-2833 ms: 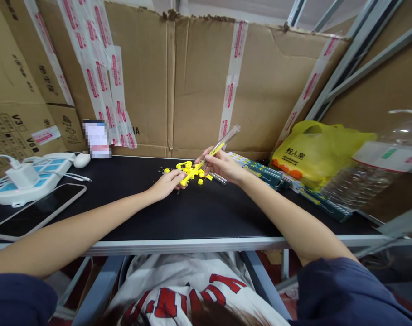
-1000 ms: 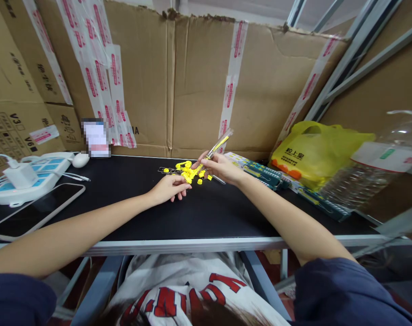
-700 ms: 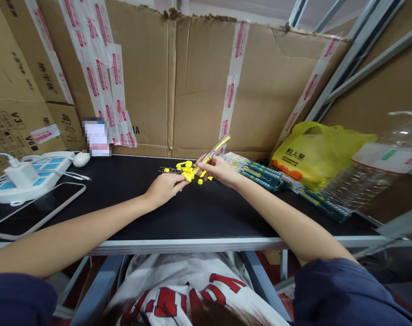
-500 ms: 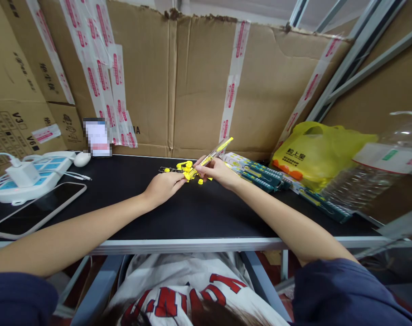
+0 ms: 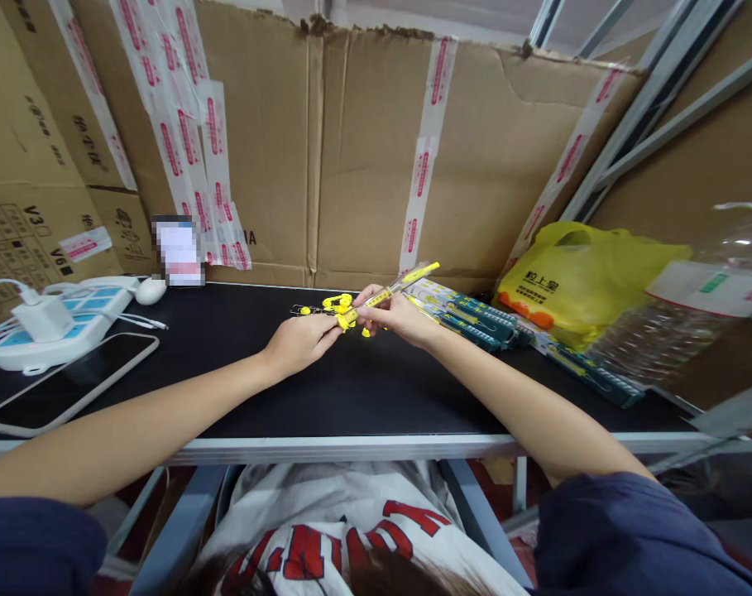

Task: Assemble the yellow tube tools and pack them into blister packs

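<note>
Between my hands is a slim clear tube with yellow ends, like a tubular spring scale (image 5: 404, 283), tilted up to the right. My left hand (image 5: 302, 341) is closed on its lower left end, at a yellow knob-like piece (image 5: 344, 321). My right hand (image 5: 400, 318) pinches the tube near its middle, fingers wrapped round it. Just behind my left hand lie several yellow plastic parts (image 5: 338, 303) and thin metal hooks (image 5: 301, 310) on the black tabletop (image 5: 351, 397). Another small yellow piece (image 5: 366, 333) sits below my right fingers. The fingertips hide part of the tube.
Several green-and-white boxes (image 5: 475, 319) lie right of my hands, near a yellow plastic bag (image 5: 574, 281) and a large clear bottle (image 5: 654, 323). To the left are a phone (image 5: 71, 385), a power strip (image 5: 59, 331) and a propped phone (image 5: 178, 252). Cardboard (image 5: 363, 149) walls the back.
The tube has tipped to a flatter angle, its upper end moving right and slightly down. My right hand turned with it; my left hand stays almost in place.
</note>
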`<state>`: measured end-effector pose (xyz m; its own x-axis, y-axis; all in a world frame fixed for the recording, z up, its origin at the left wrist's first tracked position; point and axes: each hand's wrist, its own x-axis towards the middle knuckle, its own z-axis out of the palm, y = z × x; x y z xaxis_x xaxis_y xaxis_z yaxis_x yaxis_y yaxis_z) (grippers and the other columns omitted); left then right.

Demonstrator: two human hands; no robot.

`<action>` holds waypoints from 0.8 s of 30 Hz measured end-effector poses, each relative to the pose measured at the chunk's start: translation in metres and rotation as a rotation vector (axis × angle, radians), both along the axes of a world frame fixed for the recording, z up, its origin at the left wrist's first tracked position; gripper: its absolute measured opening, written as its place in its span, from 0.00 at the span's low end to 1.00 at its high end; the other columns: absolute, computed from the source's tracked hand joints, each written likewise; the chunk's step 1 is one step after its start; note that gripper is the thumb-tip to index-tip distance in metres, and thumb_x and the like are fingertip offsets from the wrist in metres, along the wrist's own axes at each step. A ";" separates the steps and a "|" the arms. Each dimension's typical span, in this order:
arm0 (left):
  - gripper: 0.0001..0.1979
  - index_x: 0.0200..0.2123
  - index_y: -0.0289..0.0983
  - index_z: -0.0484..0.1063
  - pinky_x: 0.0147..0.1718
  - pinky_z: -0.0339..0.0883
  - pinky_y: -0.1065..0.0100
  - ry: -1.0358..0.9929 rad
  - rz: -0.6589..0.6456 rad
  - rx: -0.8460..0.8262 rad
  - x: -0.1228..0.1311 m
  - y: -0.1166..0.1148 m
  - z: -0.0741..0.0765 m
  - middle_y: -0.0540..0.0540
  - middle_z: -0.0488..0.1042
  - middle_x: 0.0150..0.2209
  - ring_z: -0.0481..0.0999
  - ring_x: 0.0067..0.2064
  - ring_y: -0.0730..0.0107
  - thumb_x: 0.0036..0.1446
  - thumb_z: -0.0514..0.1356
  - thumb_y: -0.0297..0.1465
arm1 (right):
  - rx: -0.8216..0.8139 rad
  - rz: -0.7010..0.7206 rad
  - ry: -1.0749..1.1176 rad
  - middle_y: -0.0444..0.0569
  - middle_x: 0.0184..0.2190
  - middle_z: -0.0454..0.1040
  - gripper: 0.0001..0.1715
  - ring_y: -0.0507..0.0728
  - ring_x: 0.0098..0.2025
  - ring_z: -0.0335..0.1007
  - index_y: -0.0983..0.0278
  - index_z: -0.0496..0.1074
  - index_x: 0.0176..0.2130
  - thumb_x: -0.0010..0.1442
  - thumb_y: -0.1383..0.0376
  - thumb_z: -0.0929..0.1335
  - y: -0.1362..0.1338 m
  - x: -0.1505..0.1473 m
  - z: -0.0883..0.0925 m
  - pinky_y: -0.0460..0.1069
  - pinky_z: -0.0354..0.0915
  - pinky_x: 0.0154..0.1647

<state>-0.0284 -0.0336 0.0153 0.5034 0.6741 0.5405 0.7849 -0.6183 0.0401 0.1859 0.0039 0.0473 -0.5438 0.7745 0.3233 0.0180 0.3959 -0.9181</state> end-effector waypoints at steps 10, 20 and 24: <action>0.17 0.41 0.37 0.79 0.36 0.65 0.66 0.002 0.023 -0.034 0.001 -0.001 0.001 0.41 0.81 0.41 0.79 0.42 0.59 0.67 0.50 0.34 | 0.001 0.033 -0.022 0.40 0.24 0.72 0.21 0.48 0.23 0.67 0.64 0.70 0.36 0.48 0.56 0.77 -0.002 -0.001 -0.001 0.44 0.68 0.24; 0.17 0.41 0.36 0.80 0.30 0.62 0.67 0.062 0.081 0.028 0.001 -0.006 0.003 0.41 0.82 0.40 0.81 0.39 0.59 0.66 0.51 0.33 | 0.024 0.045 -0.033 0.40 0.23 0.73 0.21 0.47 0.22 0.67 0.64 0.70 0.36 0.48 0.56 0.77 0.000 -0.001 -0.003 0.44 0.68 0.23; 0.16 0.41 0.37 0.80 0.29 0.62 0.68 0.085 0.082 0.063 0.001 -0.006 0.001 0.43 0.83 0.40 0.81 0.39 0.60 0.66 0.52 0.33 | 0.016 0.046 -0.036 0.40 0.23 0.73 0.22 0.47 0.21 0.67 0.65 0.70 0.37 0.48 0.55 0.77 0.001 -0.002 -0.004 0.44 0.68 0.23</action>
<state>-0.0277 -0.0392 0.0168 0.4937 0.6812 0.5406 0.8320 -0.5509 -0.0657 0.1840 0.0051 0.0430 -0.5898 0.7435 0.3153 0.0325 0.4119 -0.9106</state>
